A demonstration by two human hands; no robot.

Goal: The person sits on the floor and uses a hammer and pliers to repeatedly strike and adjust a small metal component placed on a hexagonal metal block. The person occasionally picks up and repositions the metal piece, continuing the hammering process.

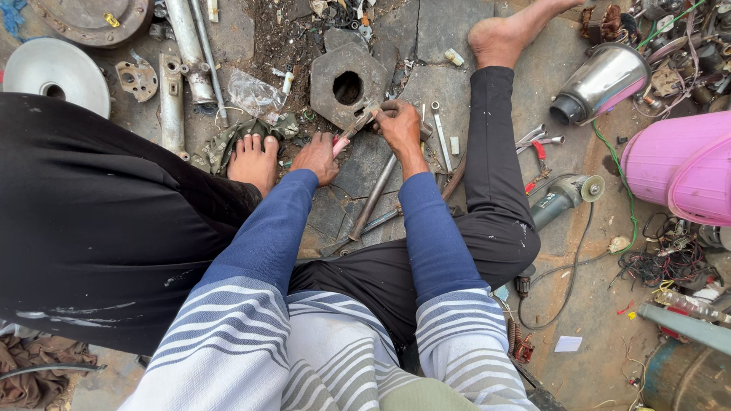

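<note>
I sit on a stone floor with both arms stretched forward in blue sleeves. My left hand (318,157) grips the red-handled end of a pair of pliers (356,126) that angle up to the right. My right hand (401,127) closes around the pliers' metal jaw end and a small part there, just below a hexagonal concrete block (348,82) with a round hole. A long steel rod (373,198) lies on the floor beneath my hands. My bare left foot (253,160) rests beside my left hand.
Wrenches (440,135) lie right of my right hand. An angle grinder (565,195) with its cable, a steel jar (601,81), a pink plastic tub (681,164) and tangled wires sit to the right. Metal tubes (186,53) and round discs (55,72) lie upper left.
</note>
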